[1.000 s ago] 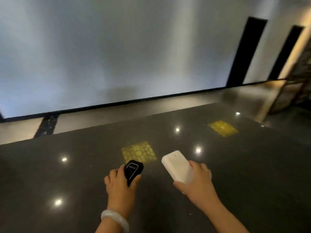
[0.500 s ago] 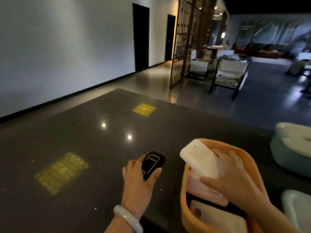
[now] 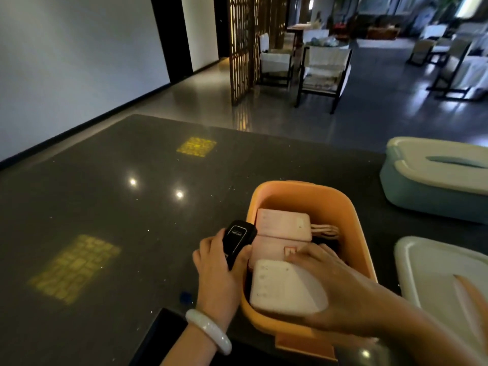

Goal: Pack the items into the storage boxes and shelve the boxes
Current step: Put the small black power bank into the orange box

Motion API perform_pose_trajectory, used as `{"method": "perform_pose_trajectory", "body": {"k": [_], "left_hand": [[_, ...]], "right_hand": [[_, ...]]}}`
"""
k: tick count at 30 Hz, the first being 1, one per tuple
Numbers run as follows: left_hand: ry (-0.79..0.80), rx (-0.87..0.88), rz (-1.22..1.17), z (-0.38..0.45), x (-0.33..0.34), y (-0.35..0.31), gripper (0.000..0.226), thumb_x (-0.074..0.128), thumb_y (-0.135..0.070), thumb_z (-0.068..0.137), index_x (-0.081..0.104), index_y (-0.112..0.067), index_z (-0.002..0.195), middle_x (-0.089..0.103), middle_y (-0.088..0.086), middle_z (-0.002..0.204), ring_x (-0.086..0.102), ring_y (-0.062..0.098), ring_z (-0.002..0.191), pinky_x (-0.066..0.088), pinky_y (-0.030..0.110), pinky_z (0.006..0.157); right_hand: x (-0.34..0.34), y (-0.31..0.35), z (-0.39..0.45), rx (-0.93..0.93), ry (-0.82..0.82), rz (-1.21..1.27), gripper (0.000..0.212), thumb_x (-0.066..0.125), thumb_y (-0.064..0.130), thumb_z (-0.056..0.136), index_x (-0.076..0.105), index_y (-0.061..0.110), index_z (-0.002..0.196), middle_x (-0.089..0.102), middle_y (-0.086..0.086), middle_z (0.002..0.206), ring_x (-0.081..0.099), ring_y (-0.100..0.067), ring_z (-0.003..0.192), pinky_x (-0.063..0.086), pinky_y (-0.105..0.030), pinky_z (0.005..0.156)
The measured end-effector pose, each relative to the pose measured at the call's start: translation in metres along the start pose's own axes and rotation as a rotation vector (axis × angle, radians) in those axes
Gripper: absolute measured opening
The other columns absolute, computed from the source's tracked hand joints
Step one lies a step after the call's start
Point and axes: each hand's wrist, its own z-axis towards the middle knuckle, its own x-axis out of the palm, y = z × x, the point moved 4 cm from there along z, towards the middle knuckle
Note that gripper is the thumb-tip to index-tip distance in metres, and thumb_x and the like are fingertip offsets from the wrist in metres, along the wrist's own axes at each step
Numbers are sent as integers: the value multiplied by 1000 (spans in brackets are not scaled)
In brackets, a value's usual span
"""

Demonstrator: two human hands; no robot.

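My left hand [image 3: 220,262] gripped a small black device [image 3: 238,239], fingers and thumb curled round its lower half, its lit screen end pointing up and away from me; it hung just outside the left wall of the orange storage box [image 3: 306,192], level with the rim. A pale bracelet [image 3: 208,330] sat on that wrist. My right hand [image 3: 340,289] reached down into the orange storage box from its right side, thumb and fingers wrapped round the right edge of a white power bank [image 3: 280,285], which lay low in the near end of the box, tilted with its left edge against the near-left wall. Beyond the white power bank, toward the far end of the box, lay a pale pink flat pack [image 3: 282,223] over another pink item with a small orange mark, and a pale cord [image 3: 326,231] showed just right of the pink pack. The orange storage box stood on the dark speckled desk [image 3: 105,207], close to the near edge. To the right of the box and farther back stood a teal storage box [image 3: 412,191] with its whitish lid on. Near the orange box's right side, at the near edge of the desk, lay a loose whitish lid [image 3: 433,270]. To the left of the box, yellow patterned patches of light fell on the desk.
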Motion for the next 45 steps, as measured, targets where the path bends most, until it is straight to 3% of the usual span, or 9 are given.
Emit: {"method": "perform_pose_trajectory", "body": {"k": [2, 9, 15, 18, 22, 29, 39, 45], "left_hand": [[-14, -8, 1, -1, 2, 2, 56, 54, -45, 89, 39, -23, 138, 39, 1, 133, 28, 8, 114, 35, 27, 88], [-53, -5, 25, -4, 5, 6, 57, 54, -48, 89, 39, -23, 138, 38, 0, 130, 25, 4, 109, 34, 26, 86], [-76, 15, 72, -6, 4, 6, 61, 54, -48, 87, 38, -20, 140, 37, 4, 133, 24, 5, 111, 33, 25, 85], [-80, 20, 87, -6, 3, 5, 61, 54, -47, 88, 37, -20, 140, 36, 3, 134, 24, 5, 112, 33, 24, 85], [-76, 23, 95, -7, 4, 5, 61, 54, -47, 88, 38, -19, 141, 37, 3, 133, 25, 5, 111, 33, 24, 83], [-81, 41, 122, -8, 4, 3, 61, 54, -45, 88, 38, -19, 141, 37, 5, 133, 24, 6, 111, 33, 25, 86], [-96, 89, 159, -9, 0, -3, 65, 60, -42, 86, 36, -20, 142, 35, 2, 131, 20, 2, 110, 33, 22, 85], [-69, 230, 143, -18, 9, -26, 66, 64, -39, 85, 33, -28, 142, 32, -9, 129, 24, 3, 114, 31, 21, 94]], "right_hand": [[0, 0, 1, -24, 26, -13, 93, 62, 76, 65, -10, 71, 123, -8, 44, 134, -3, -2, 140, 12, -36, 115], [0, 2, 6, -78, 95, -47, 94, 64, 68, 71, 0, 57, 138, -1, 41, 133, 7, -1, 134, 17, -33, 112], [-6, 0, 9, -143, 213, 100, 75, 68, 50, 78, 23, 56, 138, 15, 39, 130, 20, 6, 125, 26, -22, 104], [-7, -5, 7, -140, 145, 85, 69, 69, 47, 77, 25, 62, 128, 12, 52, 115, 23, 15, 114, 26, -13, 91], [-10, -19, 4, -95, 9, 27, 59, 74, 50, 69, 34, 58, 113, 24, 41, 117, 30, 11, 112, 32, -17, 91], [-8, -20, 8, -112, -11, 37, 52, 74, 52, 66, 35, 63, 99, 31, 41, 111, 39, 11, 104, 35, -12, 77], [-9, -22, 7, -79, -54, 79, 45, 75, 45, 72, 44, 51, 104, 40, 33, 111, 45, 7, 102, 38, -11, 75], [-29, -15, 16, -15, -354, 282, 13, 63, 42, 85, 57, 46, 96, 60, 28, 101, 56, 9, 94, 42, -16, 84]]}}
